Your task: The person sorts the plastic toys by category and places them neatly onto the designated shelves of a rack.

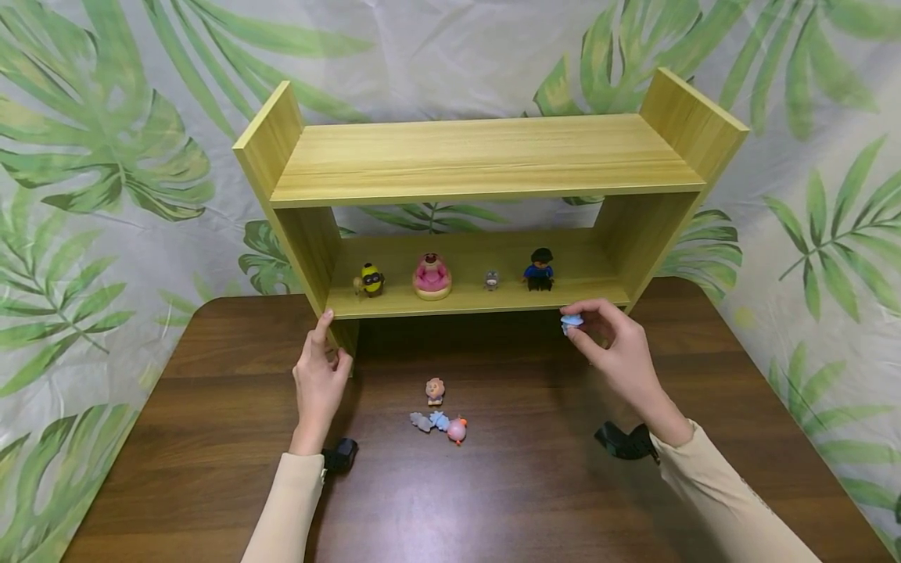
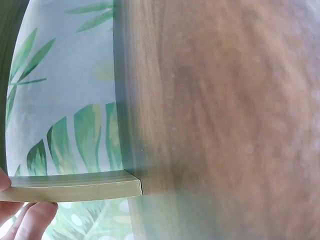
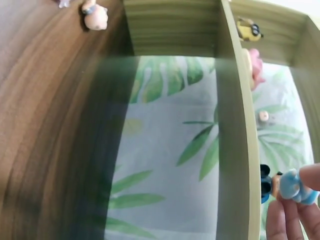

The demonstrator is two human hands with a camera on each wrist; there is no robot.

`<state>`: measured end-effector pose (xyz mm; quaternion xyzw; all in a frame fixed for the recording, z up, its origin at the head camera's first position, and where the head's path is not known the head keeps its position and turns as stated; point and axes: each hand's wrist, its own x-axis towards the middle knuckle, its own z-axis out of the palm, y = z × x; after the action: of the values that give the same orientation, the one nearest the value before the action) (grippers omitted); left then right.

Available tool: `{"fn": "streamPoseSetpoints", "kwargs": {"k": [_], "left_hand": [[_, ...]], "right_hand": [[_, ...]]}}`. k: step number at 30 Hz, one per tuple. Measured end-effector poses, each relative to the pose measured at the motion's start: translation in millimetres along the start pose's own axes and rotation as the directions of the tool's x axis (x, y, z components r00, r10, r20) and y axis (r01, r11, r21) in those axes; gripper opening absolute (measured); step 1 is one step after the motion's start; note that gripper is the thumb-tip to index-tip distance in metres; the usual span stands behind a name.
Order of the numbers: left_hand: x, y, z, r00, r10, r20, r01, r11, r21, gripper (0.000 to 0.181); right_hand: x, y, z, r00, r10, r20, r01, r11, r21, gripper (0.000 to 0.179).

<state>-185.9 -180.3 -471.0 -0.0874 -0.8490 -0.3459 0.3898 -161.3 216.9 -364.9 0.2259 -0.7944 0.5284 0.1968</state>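
Observation:
My right hand [image 1: 619,352] pinches a small light-blue figurine [image 1: 572,322] between thumb and fingertips, in front of the middle board's right part. In the right wrist view that blue figurine [image 3: 295,186] overlaps the figure in a blue top [image 1: 540,270] standing on the board. My left hand [image 1: 318,385] holds the left side panel of the wooden shelf [image 1: 486,160]; in the left wrist view thumb and fingers lie on either side of the panel's edge [image 2: 75,191]. Also on the middle board are a yellow-and-black figure [image 1: 371,280], a pink figure [image 1: 432,277] and a tiny grey figure [image 1: 491,280].
Before the shelf, a tan lion-like figurine [image 1: 435,391] stands on the brown table [image 1: 493,500]. Nearer lie a grey figurine [image 1: 421,422], a light-blue one [image 1: 439,421] and a round pink one [image 1: 457,430]. A leaf-patterned cloth [image 1: 450,62] hangs behind.

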Motion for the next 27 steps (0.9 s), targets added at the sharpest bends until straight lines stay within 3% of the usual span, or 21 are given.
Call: {"fn": "streamPoseSetpoints", "kwargs": {"k": [6, 11, 17, 20, 27], "left_hand": [[0.8, -0.1, 0.4, 1.000, -0.001, 0.007, 0.002, 1.000, -0.005, 0.077], [1.0, -1.0, 0.5, 1.000, -0.007, 0.007, 0.007, 1.000, -0.005, 0.076], [0.2, -1.0, 0.9, 1.000, -0.001, -0.010, 0.001, 1.000, 0.006, 0.078], [0.1, -0.9, 0.9, 1.000, -0.002, -0.006, 0.002, 1.000, 0.012, 0.079], [-0.2, -0.4, 0.2, 1.000, -0.001, 0.000, 0.001, 1.000, 0.016, 0.079]], "right_hand": [[13.3, -0.8, -4.0, 0.998, -0.028, -0.055, 0.029, 1.000, 0.001, 0.026], [23.5, -14.3, -4.1, 0.996, -0.014, -0.085, 0.011, 0.999, -0.032, 0.024], [32.1, 8.0, -6.7, 0.993, 0.015, -0.121, -0.023, 0.997, -0.072, 0.024], [35.5, 9.1, -6.9, 0.991, 0.030, -0.132, -0.043, 0.995, -0.096, 0.023], [41.7, -18.0, -3.2, 0.989, 0.004, -0.145, -0.028, 0.987, -0.158, 0.021]]}}
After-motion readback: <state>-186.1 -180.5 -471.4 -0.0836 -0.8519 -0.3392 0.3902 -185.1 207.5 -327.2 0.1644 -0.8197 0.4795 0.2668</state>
